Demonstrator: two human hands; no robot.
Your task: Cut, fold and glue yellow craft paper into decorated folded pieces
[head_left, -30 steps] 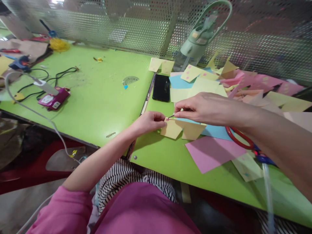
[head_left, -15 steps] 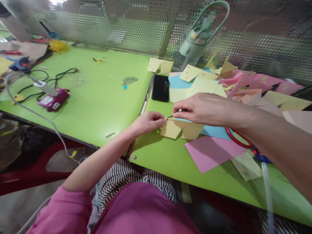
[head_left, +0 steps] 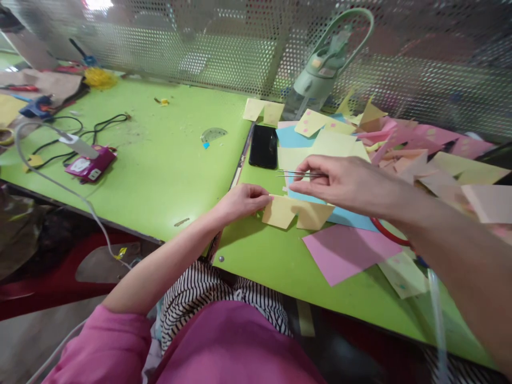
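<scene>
My left hand [head_left: 245,202] pinches the left end of a pale yellow cut paper strip [head_left: 280,212], which has two flaps hanging over the green table. A small pink spot shows on the strip beside my fingertips. Above the strip, my right hand [head_left: 334,178] holds thin metal tweezers [head_left: 298,174], their tips pointing left and slightly apart. Blue paper [head_left: 306,194] lies under and behind the strip. Just below and to the right is a pink sheet [head_left: 348,250].
A black phone [head_left: 263,146] lies behind my hands, near a green-lidded bottle [head_left: 314,80]. Colored paper pieces [head_left: 432,133] pile up at the right. Red-handled scissors [head_left: 390,232] sit under my right forearm. A purple power socket [head_left: 91,164] with cables is at the left.
My right hand has lifted up and away from the strip's left end, taking the tweezers with it. My left hand keeps its pinch in nearly the same place.
</scene>
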